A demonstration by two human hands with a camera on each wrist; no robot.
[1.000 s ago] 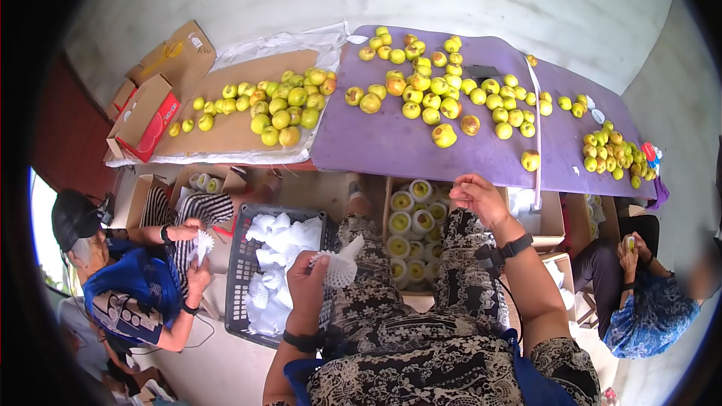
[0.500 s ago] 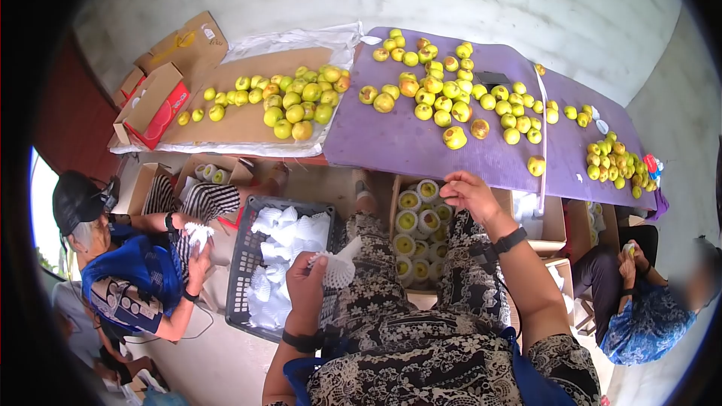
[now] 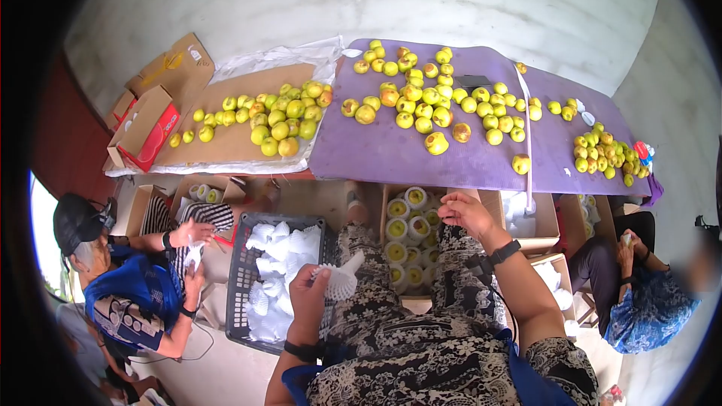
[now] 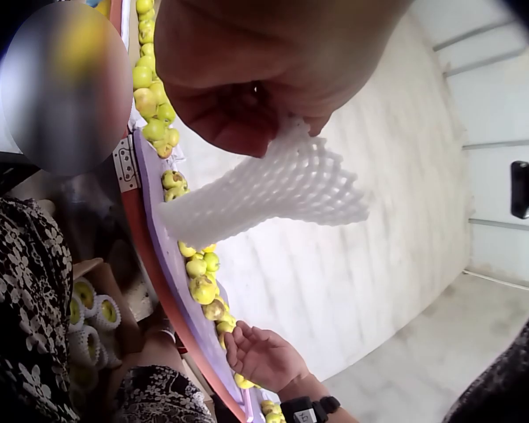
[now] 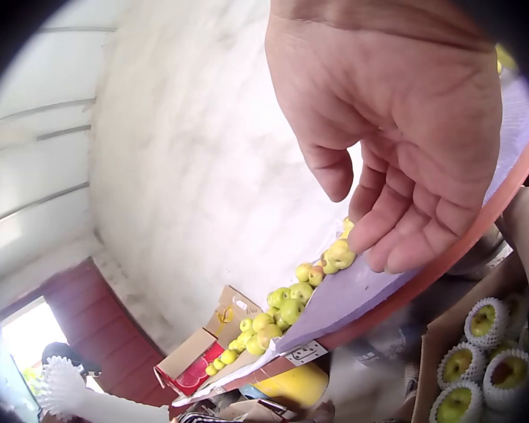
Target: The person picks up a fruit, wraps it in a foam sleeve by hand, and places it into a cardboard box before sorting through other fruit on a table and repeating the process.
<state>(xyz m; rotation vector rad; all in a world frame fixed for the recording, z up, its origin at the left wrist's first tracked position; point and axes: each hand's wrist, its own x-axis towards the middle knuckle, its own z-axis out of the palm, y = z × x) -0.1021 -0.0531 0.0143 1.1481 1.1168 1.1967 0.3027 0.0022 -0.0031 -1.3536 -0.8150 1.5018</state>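
The left hand point(image 3: 307, 295) pinches a white foam net sleeve point(image 3: 340, 278) by its edge, above the lap. In the left wrist view the sleeve point(image 4: 269, 189) hangs from the thumb and fingers, flared at one end and narrow at the other. The right hand point(image 3: 466, 214) is held in the air near the purple table edge, empty, with its fingers loosely bent. The right wrist view shows that hand point(image 5: 397, 132) palm visible, with nothing between thumb and fingers. Yellow-green apples point(image 3: 436, 143) lie on the purple tabletop point(image 3: 361, 158) beyond it.
A dark crate point(image 3: 238, 297) of foam sleeves stands left of the lap. A carton point(image 3: 385, 210) below the table holds sleeved apples. More apples point(image 3: 286, 129) lie on cardboard at the left. One person point(image 3: 135, 286) sits at left, another point(image 3: 647, 301) at right.
The head view has shifted slightly. My left hand still holds the sleeve, and the right hand stays empty near the table edge. The person at left has moved a hand off their sleeve.
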